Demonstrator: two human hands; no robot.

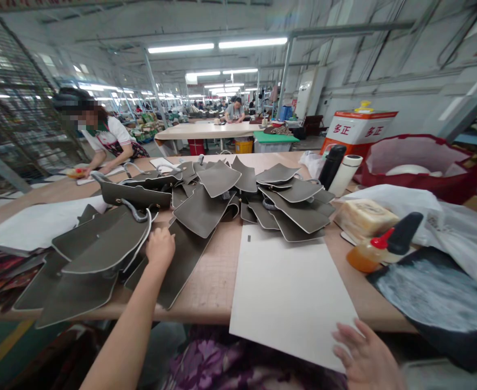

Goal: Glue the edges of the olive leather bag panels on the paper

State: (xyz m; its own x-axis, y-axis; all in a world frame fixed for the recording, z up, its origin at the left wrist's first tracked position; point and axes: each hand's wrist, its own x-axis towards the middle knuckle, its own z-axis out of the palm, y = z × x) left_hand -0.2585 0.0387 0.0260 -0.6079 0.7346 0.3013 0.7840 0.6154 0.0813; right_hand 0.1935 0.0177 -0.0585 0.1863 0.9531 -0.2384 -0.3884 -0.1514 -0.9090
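My left hand (161, 248) has its fingers curled at the upper edge of a grey-brown bag panel (189, 265) with pale edging; the fingertips are partly hidden. Beside it lies a stack of similar panels (104, 244), with a curved grey handle (134, 210) on top. A white board (287, 287) lies in front of me, its near end past the table edge. My right hand (368, 355) is at the board's near right corner, fingers spread and partly bent; whether they touch it I cannot tell. Farther back, more panels (204, 211) overlap in a fanned heap.
On the right are a glue bottle with red cap (364, 259), a wrapped block (364, 216), a black smeared sheet (429, 292), a white flask (346, 174) and a red bag (417, 146). White sheets (39, 219) lie left. A co-worker (108, 135) leans over the far left.
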